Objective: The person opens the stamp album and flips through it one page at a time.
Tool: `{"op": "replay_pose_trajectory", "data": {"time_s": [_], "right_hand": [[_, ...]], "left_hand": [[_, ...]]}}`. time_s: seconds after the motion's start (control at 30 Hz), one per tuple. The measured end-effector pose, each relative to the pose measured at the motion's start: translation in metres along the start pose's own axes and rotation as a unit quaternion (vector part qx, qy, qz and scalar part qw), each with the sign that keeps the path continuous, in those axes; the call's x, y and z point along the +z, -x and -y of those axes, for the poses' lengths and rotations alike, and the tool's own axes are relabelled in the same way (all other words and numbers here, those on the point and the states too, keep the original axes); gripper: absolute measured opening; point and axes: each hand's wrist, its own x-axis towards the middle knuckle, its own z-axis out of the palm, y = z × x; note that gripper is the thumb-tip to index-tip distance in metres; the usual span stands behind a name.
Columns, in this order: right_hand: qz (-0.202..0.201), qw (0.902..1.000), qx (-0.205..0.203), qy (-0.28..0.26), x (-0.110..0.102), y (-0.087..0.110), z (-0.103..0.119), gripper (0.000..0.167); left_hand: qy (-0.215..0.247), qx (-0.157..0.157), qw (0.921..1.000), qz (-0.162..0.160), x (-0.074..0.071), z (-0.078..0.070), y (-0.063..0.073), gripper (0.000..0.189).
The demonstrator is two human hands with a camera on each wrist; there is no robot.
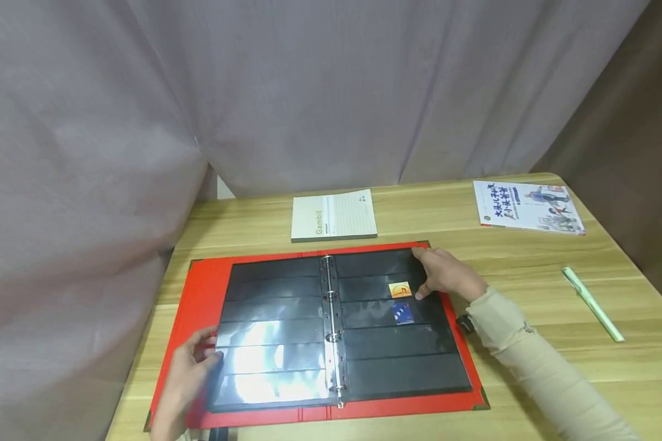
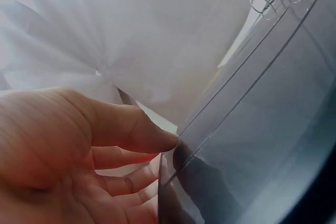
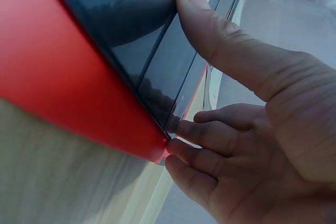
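While the binder (image 1: 204, 288) lies unfolded and flat on the table (image 1: 425, 214), we have the left hand (image 1: 184, 367) at its left side, pinching the left page (image 1: 276, 309) by the outer edge: thumb on top, fingers behind. At the binder's far right corner, the right hand (image 1: 447, 272) is spread, thumb on the right page (image 1: 397, 373), fingers by the corner; we can't tell how hard the thumb presses. Right of the binder's rings (image 1: 331, 297), we count two cards on the right page: a yellow card (image 1: 399, 290) in the second row from the far edge, just beside the thumb tip, and a blue card (image 1: 403, 313) in the third. Left of the rings, we get strong glare on the left page. Just beyond the binder's far edge we see a notepad (image 1: 333, 214) marked Gambit. Beyond the binder and to its right, well apart: a book (image 1: 529, 207) with Chinese lettering. Right of the binder, also well apart, a pale green pen (image 1: 593, 304) lies slantwise. A beige sleeve (image 1: 535, 355) crosses at the binder's right side. Past the binder and table hangs a grey curtain (image 1: 309, 92).
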Motion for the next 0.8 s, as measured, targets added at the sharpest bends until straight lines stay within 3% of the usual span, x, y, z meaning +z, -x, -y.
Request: {"op": "replay_pose_trajectory", "data": {"time_s": [0.27, 0.47, 0.63, 0.8], "right_hand": [[0.003, 0.9999, 0.014, -0.002, 0.000, 0.000, 0.000, 0.111], [-0.011, 0.9999, -0.005, -0.007, 0.003, 0.000, -0.001, 0.108], [-0.019, 0.9997, -0.017, -0.006, 0.004, 0.002, 0.002, 0.098], [-0.030, 0.9992, -0.023, -0.014, 0.003, 0.006, 0.005, 0.083]], "left_hand": [[-0.016, -0.011, 0.9998, -0.006, 0.004, 0.005, -0.004, 0.048], [-0.053, -0.028, 0.9982, -0.004, 0.006, 0.003, -0.005, 0.049], [-0.086, -0.040, 0.9955, 0.000, 0.007, -0.004, -0.004, 0.051], [-0.105, -0.023, 0.9942, -0.002, 0.008, -0.008, -0.004, 0.051]]}}
